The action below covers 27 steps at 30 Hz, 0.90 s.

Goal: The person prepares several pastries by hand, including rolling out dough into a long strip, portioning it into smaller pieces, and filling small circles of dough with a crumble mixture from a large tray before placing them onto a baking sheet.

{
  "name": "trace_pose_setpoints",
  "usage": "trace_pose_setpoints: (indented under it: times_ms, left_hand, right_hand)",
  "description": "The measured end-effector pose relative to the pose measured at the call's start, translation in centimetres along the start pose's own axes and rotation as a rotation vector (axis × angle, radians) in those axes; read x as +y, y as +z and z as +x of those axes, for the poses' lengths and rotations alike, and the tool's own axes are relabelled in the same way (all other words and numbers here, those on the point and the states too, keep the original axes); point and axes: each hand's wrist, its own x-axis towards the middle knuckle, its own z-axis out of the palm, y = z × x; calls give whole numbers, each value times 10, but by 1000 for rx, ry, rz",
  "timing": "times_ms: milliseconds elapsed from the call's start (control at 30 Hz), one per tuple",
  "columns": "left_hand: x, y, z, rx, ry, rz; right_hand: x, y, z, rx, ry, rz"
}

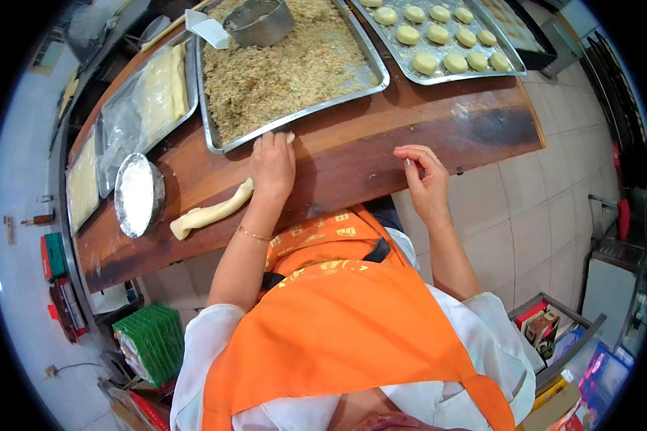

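My left hand [273,164] rests on the wooden table just below a large tray, its fingers bent down over a small piece of dough [290,138]. Only the end of that piece shows beside the fingertips. Over the table's front edge, further right, my right hand [427,178] is held with bent fingers and the thumb apart from them, nothing visible in it. A pale rope of dough [212,214] lies to the left of my left wrist. The large tray [302,111] holds crumbly brown filling, with a round metal ring [262,27] and a white scraper [208,30] on it.
Round dough pieces sit on a metal tray [467,76] at the far right. A foil-like bowl of white powder [138,195] stands left, near trays with dough sheets [167,90] under plastic. An open drawer [586,334] is at lower right, a green bundle [151,341] at lower left.
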Motion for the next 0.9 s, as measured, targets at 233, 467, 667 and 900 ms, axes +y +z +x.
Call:
trace_pose_setpoints:
  times_ms: [233, 467, 667, 900]
  left_hand:
    - [84, 26, 12, -11, 82, -254]
    - [109, 23, 23, 95, 275, -470]
    - [122, 42, 35, -8, 264, -582]
    - [106, 24, -21, -74, 603, -643]
  right_hand:
    - [9, -23, -14, 69, 5, -13]
    - [4, -38, -20, 87, 63, -46]
    - [10, -46, -24, 114, 68, -24]
    - [15, -45, -28, 91, 110, -32]
